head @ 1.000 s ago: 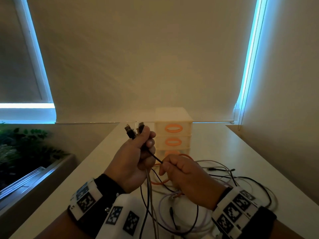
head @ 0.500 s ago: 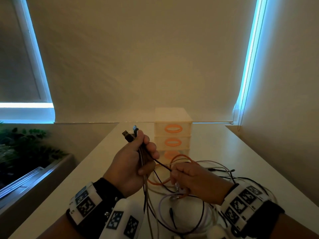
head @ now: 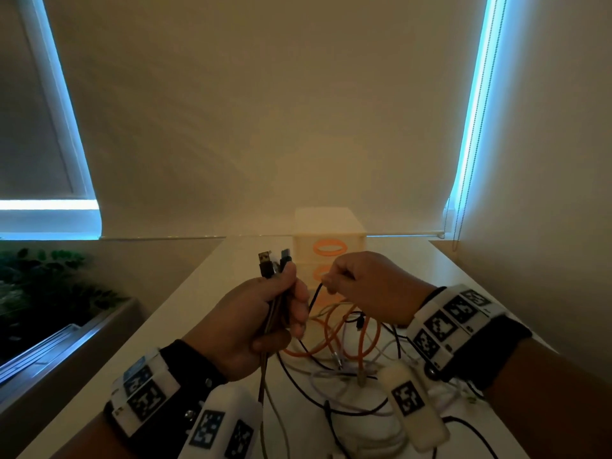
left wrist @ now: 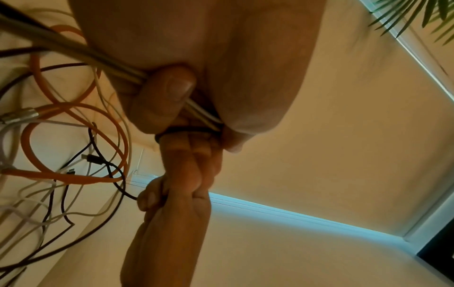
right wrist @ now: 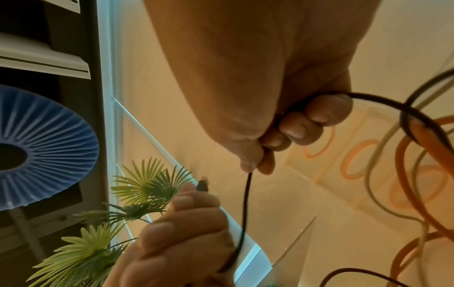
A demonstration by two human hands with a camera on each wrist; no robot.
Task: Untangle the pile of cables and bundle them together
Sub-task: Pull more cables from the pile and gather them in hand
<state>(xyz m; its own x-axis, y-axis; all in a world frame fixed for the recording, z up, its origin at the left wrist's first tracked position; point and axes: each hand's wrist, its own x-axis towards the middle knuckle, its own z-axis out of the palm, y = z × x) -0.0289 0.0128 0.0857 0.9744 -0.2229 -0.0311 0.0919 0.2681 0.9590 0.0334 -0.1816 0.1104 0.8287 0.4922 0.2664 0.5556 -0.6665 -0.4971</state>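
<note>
Above the near middle of the table (head: 185,313), I am gripping a bunch of cable ends in my left hand (head: 251,326), fingers curled round them, with the USB plugs (head: 265,260) sticking up past my thumb. My right hand (head: 371,286) is pinching a thin black cable (right wrist: 245,203) running between both fists. Under them, the cable pile (head: 347,359) is lying tangled: thick orange loops (left wrist: 73,108), thin white and black strands.

An orange rubbery cable (head: 331,336) looped among thin black cables (head: 294,376) and white cables (head: 318,385); black-and-white checkered wrist bands (head: 447,323) showed.
</note>
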